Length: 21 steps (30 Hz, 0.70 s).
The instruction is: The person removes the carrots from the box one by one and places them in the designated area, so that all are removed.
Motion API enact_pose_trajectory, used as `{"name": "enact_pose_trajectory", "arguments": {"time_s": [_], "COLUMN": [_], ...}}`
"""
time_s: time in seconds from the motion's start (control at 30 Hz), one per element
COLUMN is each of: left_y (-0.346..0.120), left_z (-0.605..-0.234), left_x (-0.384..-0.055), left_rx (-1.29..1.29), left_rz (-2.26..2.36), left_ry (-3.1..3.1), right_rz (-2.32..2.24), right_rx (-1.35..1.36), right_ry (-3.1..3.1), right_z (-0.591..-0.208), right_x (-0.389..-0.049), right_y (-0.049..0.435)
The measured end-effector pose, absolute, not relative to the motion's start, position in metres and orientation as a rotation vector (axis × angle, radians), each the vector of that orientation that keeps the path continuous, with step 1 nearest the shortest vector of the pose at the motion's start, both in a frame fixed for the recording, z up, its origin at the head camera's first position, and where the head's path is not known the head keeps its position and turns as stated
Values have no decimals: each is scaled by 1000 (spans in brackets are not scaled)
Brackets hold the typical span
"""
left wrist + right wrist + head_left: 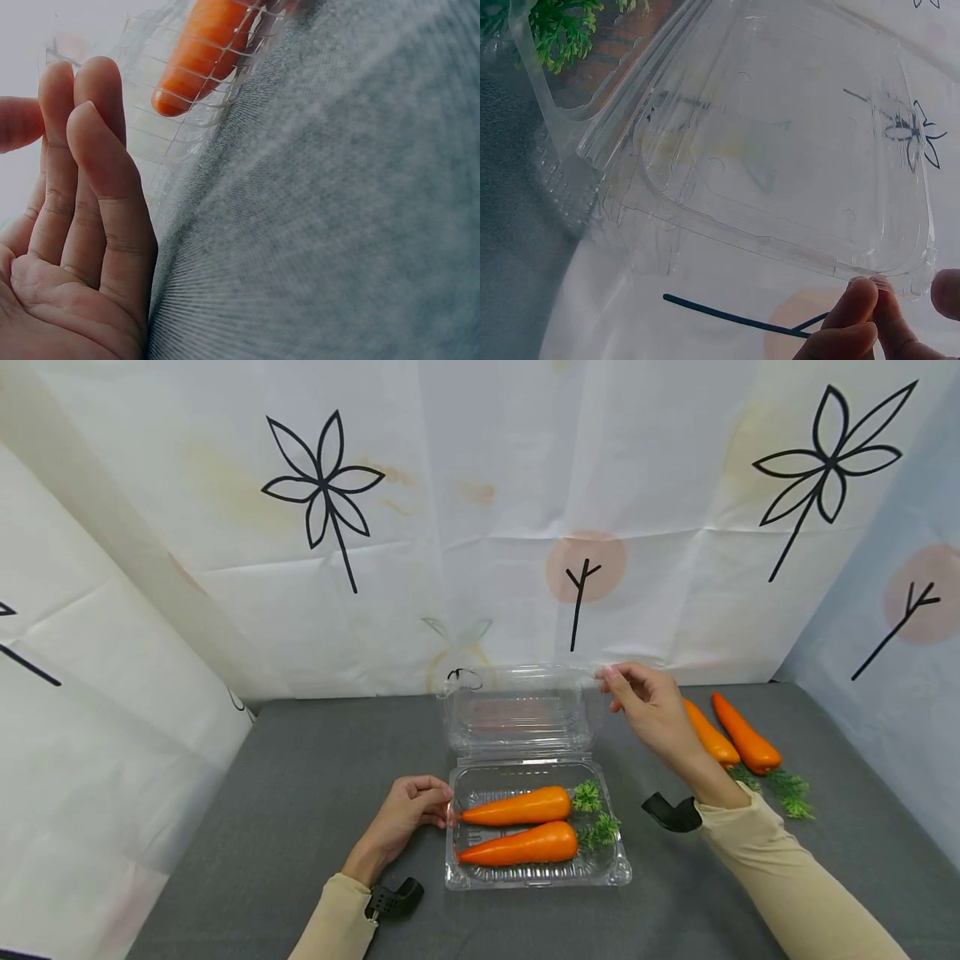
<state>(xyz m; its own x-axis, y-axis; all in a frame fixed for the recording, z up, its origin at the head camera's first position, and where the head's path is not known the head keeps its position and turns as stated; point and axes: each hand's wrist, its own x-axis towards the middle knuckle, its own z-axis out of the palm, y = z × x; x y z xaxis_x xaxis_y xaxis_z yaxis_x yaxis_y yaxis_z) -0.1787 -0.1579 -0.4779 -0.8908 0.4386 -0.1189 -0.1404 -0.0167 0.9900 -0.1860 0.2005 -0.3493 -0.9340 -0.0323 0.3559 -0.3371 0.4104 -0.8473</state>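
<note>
The clear plastic container (pixel 525 883) sat on the grey tabletop (pixel 337 777) in the head view, its lid (pixel 521 710) raised on the hinge along the far side. Two carrots (pixel 517 807) lay side by side in the base, with leafy tops (pixel 587 796) toward the right wall. The left hand (pixel 411 810) pinched the base's left rim, while the right hand (pixel 652 706) pinched the lid's upper right corner. Two more carrots (pixel 746 735) lay beyond the right forearm. Steadying the base while guiding the lid seemed sound; the tops probably needed keeping below the rim.

In the left wrist view, a carrot's tip showed through the ribbed wall, near the left fingertips. A light grip there would likely avoid bending the thin plastic.

In the right wrist view, thumb and fingers met around the lid's corner. Swinging it evenly about the hinge would probably limit twisting.
</note>
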Motion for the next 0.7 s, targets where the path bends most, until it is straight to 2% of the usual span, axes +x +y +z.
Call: {"name": "enact_pose_trajectory", "arguments": {"time_s": [0.7], "left_y": [-159], "left_z": [-480], "left_x": [-178], "left_rx": [369], "left_rz": [1954], "left_ry": [1841], "right_rz": [1495], "right_rx": [326], "right_ry": [-2394], "right_z": [-351], "right_x": [-174], "right_y": [203]}}
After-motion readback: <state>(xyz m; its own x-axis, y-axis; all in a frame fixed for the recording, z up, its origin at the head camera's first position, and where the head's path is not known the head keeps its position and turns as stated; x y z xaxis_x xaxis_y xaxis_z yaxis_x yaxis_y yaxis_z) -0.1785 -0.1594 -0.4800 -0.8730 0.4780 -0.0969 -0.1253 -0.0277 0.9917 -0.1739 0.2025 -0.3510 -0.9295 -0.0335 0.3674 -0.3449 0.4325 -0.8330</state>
